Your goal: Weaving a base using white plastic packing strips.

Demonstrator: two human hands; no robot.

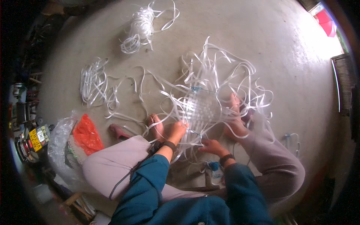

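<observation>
Left hand (176, 130) grip clenched on white strips (186, 123) at woven mat (200, 108) near edge; mat lies ahead-right. Right hand (210, 146) grip pinches strip end, below mat.

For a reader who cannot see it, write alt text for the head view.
Seated on a concrete floor, a person works both hands, left hand and right hand, at the near edge of a woven mat of white plastic strips. Loose strip bundles and an orange bag lie to the left.
</observation>
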